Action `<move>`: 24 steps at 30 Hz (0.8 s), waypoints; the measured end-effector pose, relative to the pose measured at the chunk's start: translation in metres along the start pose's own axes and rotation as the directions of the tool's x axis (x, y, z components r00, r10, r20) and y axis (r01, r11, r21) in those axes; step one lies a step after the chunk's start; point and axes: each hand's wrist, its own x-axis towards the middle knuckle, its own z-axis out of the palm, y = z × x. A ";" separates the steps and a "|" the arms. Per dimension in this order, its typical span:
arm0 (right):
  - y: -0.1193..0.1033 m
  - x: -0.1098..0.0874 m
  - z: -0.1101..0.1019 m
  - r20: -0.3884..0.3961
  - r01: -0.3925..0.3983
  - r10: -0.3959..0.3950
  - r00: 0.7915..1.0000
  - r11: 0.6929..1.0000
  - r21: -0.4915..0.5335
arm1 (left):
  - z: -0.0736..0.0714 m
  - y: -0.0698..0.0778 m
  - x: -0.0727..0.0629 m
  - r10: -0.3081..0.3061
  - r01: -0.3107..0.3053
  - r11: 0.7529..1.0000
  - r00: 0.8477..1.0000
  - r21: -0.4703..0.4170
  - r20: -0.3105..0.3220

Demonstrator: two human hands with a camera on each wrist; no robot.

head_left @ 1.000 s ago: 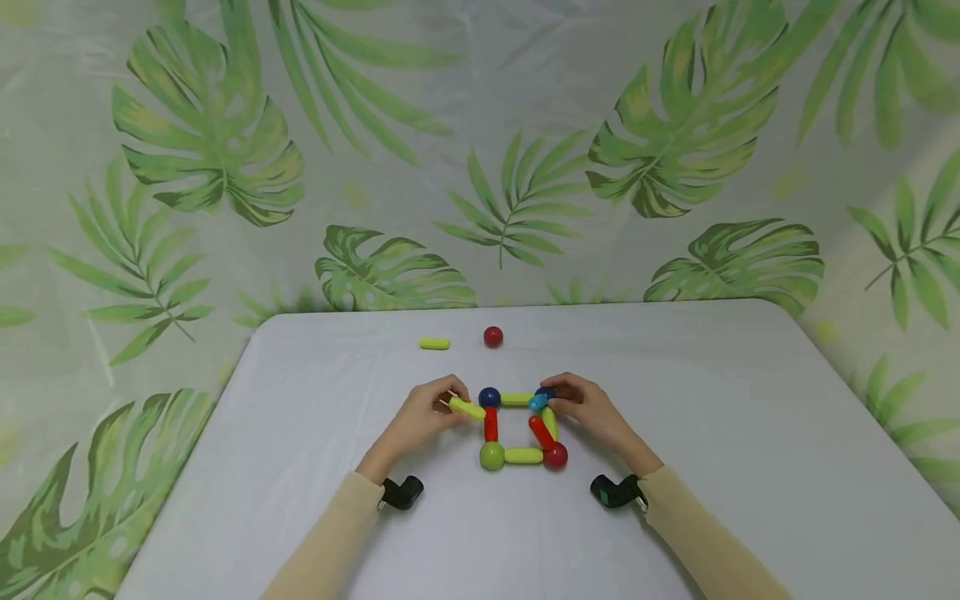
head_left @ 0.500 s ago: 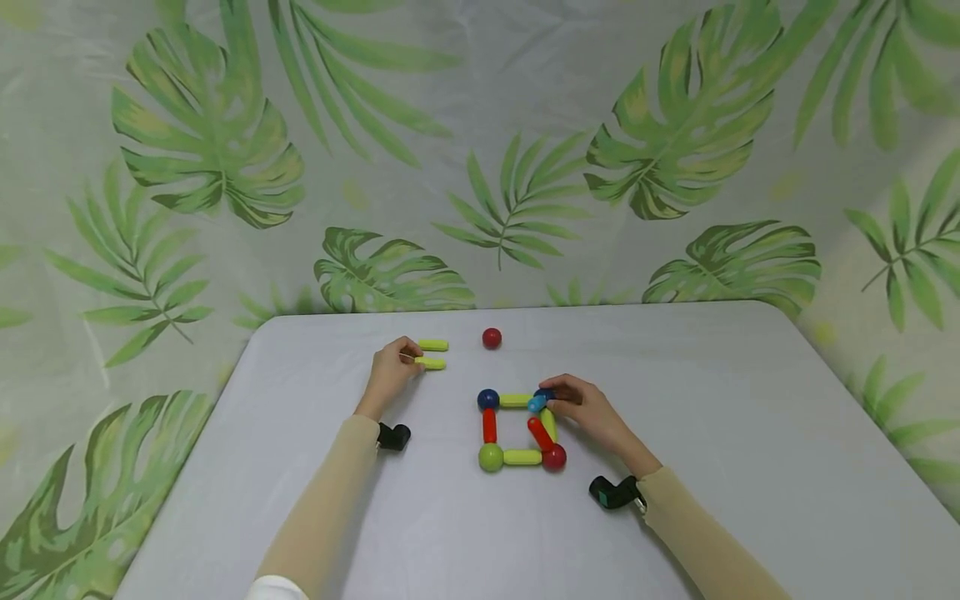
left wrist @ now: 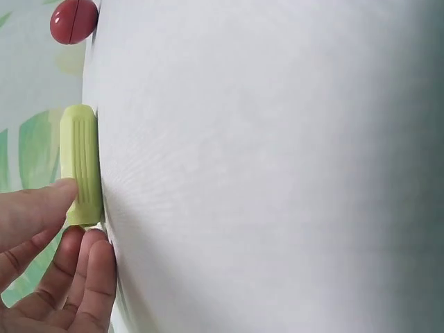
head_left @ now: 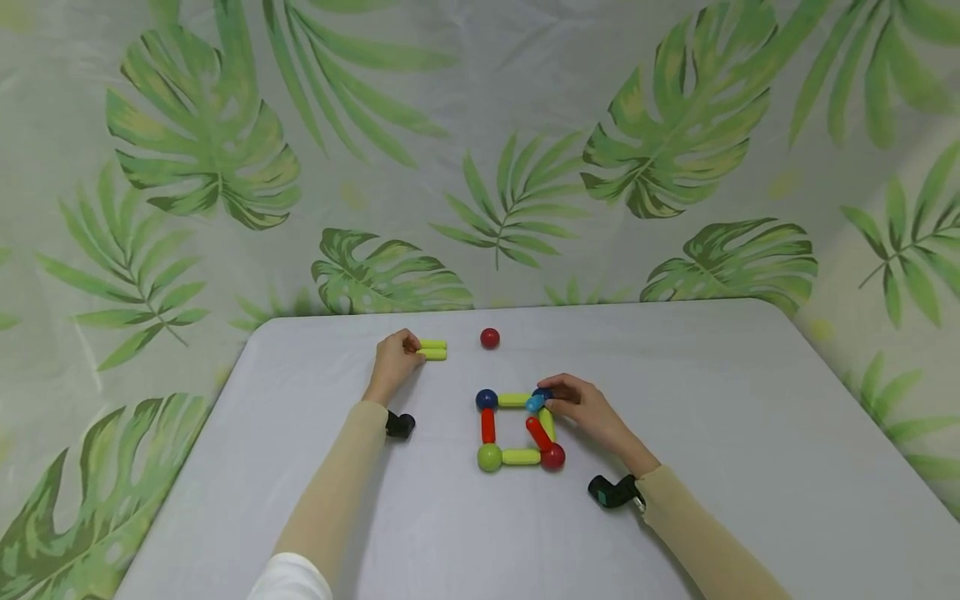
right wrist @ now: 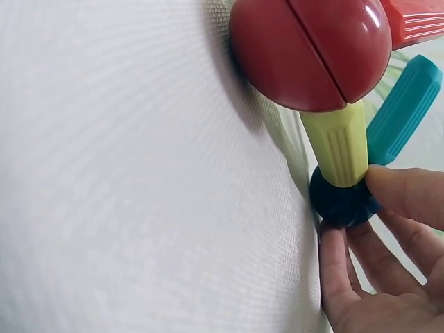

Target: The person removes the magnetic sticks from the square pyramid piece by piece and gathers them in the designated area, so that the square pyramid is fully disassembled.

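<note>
My left hand (head_left: pixel 393 364) pinches the near one of two yellow-green magnetic rods (head_left: pixel 432 355) lying side by side at the back left; its thumb lies on the rod (left wrist: pixel 82 156) in the left wrist view. My right hand (head_left: pixel 588 408) holds the dark blue ball (right wrist: pixel 340 201) at the far right corner of a square of rods and balls. A light blue rod (right wrist: pixel 406 107) sticks up from that ball. A yellow-green rod (right wrist: pixel 336 146) joins it to the red ball (right wrist: pixel 312 52) at the near right corner, where a red rod (head_left: pixel 537 434) also stands up.
Another dark blue ball (head_left: pixel 487 400) and a green ball (head_left: pixel 490 457) form the left corners, joined by a red rod (head_left: pixel 488 426). A loose red ball (head_left: pixel 490 337) lies at the back of the white-covered table (head_left: pixel 675 358). A leaf-print cloth (head_left: pixel 517 208) hangs behind.
My left hand has carried a yellow-green rod from the square's left side to the back left and brought it alongside the other loose rod. The right hand keeps its hold.
</note>
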 end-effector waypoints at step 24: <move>0.003 0.001 -0.002 0.001 0.026 -0.026 1.000 0.999 0.018 | 0.073 0.089 -0.078 0.340 -0.232 0.924 0.861 -0.303 0.379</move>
